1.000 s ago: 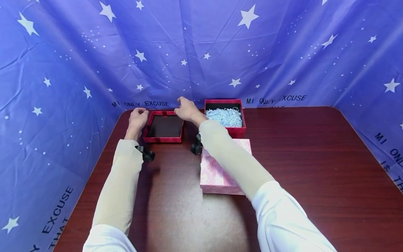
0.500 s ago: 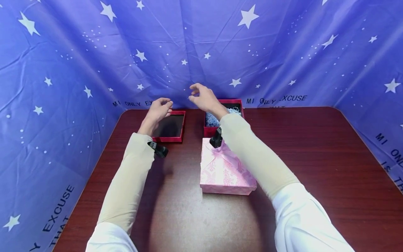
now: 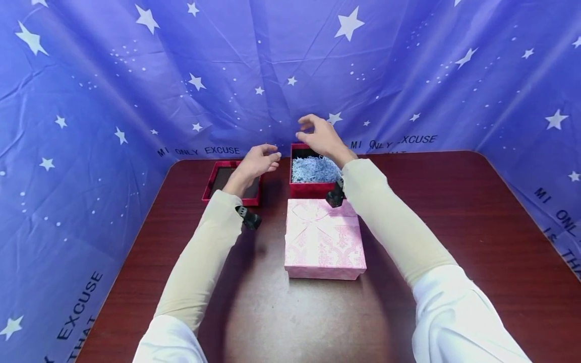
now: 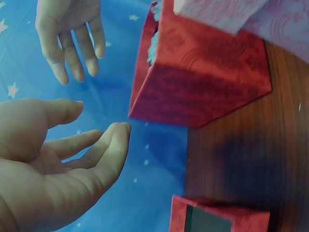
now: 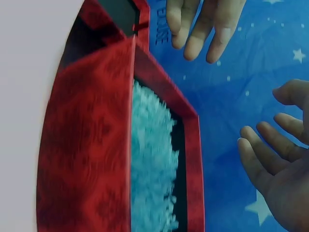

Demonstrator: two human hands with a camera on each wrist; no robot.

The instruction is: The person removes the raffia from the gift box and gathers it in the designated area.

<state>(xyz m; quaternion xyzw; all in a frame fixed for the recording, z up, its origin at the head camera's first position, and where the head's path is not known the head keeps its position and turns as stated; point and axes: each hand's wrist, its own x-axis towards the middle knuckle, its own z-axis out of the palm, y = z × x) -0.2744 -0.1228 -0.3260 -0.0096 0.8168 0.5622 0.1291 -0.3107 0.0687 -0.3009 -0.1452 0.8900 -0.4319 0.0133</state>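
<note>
My left hand (image 3: 257,164) hovers between the red lid and the red box, fingers loosely bent around nothing. In the left wrist view its thumb and fingertips are spread apart, just short of the box's corner. Above the red box (image 3: 313,190) is my right hand (image 3: 323,137), relaxed and holding nothing. Light-blue shredded paper (image 5: 152,159) fills the box, whose inside is dark. The red lid (image 3: 254,201) lies on the table at left with its dark inner side up, partly hidden behind my left wrist.
A closed pink patterned gift box (image 3: 324,247) with a ribbon bow stands in front of the red box on the brown wooden table (image 3: 431,227). A blue star-print curtain (image 3: 254,60) hangs right behind the table's back edge.
Both hands have come away from the red lid and moved right and up, toward the red box. The lid has stayed in place on the table.
</note>
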